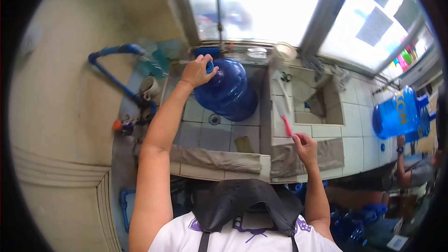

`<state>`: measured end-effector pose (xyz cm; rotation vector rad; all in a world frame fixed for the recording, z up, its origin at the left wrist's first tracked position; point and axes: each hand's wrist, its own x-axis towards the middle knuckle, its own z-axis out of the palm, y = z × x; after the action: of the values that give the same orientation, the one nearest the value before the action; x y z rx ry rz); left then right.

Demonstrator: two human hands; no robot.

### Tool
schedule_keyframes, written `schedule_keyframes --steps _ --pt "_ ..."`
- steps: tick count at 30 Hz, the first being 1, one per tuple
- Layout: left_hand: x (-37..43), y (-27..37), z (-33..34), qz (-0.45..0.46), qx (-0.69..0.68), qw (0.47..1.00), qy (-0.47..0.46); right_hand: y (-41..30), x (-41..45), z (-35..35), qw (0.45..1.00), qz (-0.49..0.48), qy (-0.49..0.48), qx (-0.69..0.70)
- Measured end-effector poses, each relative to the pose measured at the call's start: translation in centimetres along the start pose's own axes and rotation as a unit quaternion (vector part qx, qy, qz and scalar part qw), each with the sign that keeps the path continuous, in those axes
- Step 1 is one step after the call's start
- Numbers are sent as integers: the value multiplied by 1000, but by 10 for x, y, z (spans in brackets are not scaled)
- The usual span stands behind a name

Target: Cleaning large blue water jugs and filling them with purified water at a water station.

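A large translucent blue water jug (pixel 227 92) leans in a tiled sink basin (pixel 213 138), its neck towards the upper left. My left hand (pixel 198 71) grips the jug around its neck and blue mouth. Right of the basin, a knife with a pink handle (pixel 286 126) lies along the tiled ledge, blade pointing away from me. The thumb and forefinger of my right hand (pixel 306 147) are together at the end of that handle; whether they pinch it is unclear. A white long-handled brush (pixel 284 91) lies beyond the knife, beside black scissors (pixel 286 76).
A folded grey cloth (pixel 213 159) covers the basin's front edge; another cloth (pixel 329 152) lies to its right. A smaller tiled basin (pixel 308 112) adjoins. Blue pipe (pixel 115 78) and a mug (pixel 149 87) stand left. At far right, another person's hand (pixel 400 140) supports a blue jug (pixel 399 115).
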<state>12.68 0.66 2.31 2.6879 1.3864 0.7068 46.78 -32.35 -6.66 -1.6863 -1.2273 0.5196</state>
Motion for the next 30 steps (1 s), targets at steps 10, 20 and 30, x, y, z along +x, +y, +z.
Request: schedule_keyframes --steps 10,20,30 --pt "-34 -74 -58 -209 107 970 -60 -48 0 115 986 14 -165 18" --pt "-50 -85 -78 43 -77 993 -78 12 -5 171 966 150 -193 -85" --pt "-60 -132 -66 33 -156 987 -21 -23 -6 179 935 101 -244 -235"
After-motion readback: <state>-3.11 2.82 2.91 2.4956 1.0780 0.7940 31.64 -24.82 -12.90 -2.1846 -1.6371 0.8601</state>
